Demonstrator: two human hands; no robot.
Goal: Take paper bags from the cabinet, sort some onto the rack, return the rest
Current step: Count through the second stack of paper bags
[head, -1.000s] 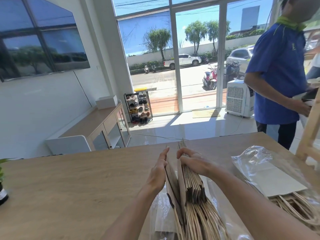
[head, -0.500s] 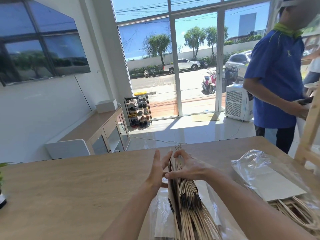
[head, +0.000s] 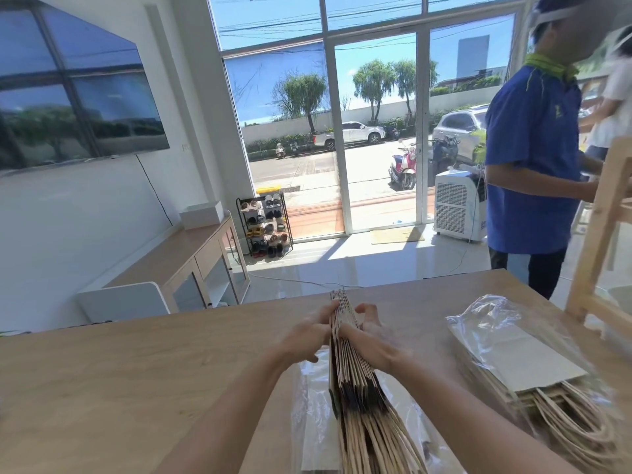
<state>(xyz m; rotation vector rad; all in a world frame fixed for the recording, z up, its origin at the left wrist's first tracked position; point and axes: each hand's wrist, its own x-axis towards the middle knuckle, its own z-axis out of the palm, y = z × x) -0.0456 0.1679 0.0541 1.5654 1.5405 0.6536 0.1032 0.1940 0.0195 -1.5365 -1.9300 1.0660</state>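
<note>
A stack of flat brown paper bags stands on edge on the wooden table, handles toward me. My left hand presses the stack's left side, fingers on its top edge. My right hand grips the right side, fingers curled over the top. A clear plastic wrapper lies under the stack. A second pack of paper bags in clear plastic lies flat on the table to the right. A light wooden rack stands at the table's right edge.
A person in a blue shirt stands beyond the table's far right corner, by the rack. A low cabinet runs along the left wall under a wall screen. A shoe shelf and a white air unit stand by the glass doors.
My hands have closed the spread bags into a tight stack; both now squeeze it from either side. The view has tilted upward slightly.
</note>
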